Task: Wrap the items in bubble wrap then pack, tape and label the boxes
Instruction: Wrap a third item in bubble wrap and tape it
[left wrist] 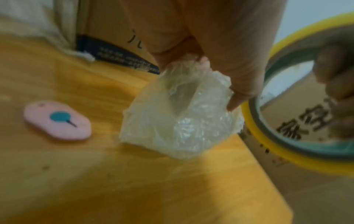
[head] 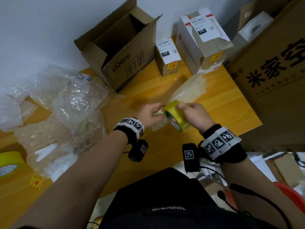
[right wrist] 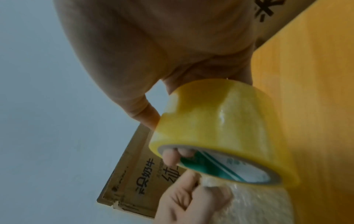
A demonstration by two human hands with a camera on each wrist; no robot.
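Wrapped bundle point(left wrist: 178, 121) contents indiscernible; tape roll point(head: 177, 115) hides right fingers point(right wrist: 170, 157).

The yellow-orange wooden counter point(head: 219, 100) carries an open brown cardboard box point(head: 122, 52) with printed characters at the back, and beside it a small taped carton point(head: 167, 58) and a taller white-and-tan taped carton point(head: 203, 45), both labelled. A heap of crumpled clear plastic wrap point(head: 66, 100) covers the left side, with a yellow tape roll point(head: 9, 162) and a yellow sticker point(head: 36, 181) near the front-left edge. A flat pink oval object point(left wrist: 57, 120) lies on the wood.
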